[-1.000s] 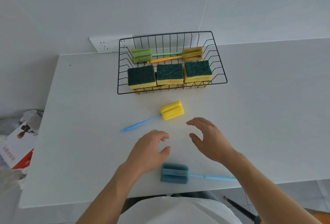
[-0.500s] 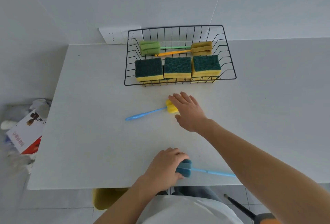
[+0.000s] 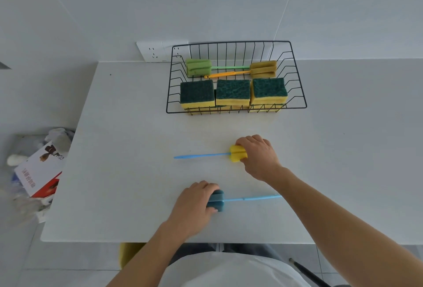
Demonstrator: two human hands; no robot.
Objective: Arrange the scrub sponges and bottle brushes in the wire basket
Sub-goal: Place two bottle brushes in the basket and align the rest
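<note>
A black wire basket (image 3: 299, 94) stands at the back of the white table (image 3: 128, 190). Three green-and-yellow scrub sponges (image 3: 233, 92) line its front. Behind them lie a green bottle brush (image 3: 198, 67) and an orange-handled one (image 3: 263, 69). On the table in front, my right hand (image 3: 258, 156) grips the yellow foam head of a blue-handled brush (image 3: 238, 154); its handle points left. Nearer the front edge, my left hand (image 3: 194, 206) holds the dark blue foam head of another brush (image 3: 216, 200), whose light blue handle points right.
A wall socket (image 3: 153, 52) sits left of the basket. Left of the table, lower down, is a pile of clutter with a white and red box (image 3: 39, 172). The table's front edge lies just below my left hand.
My right hand has closed around the yellow brush head, with the handle now level. My left hand has tightened on the blue brush head. The view shifted slightly.
</note>
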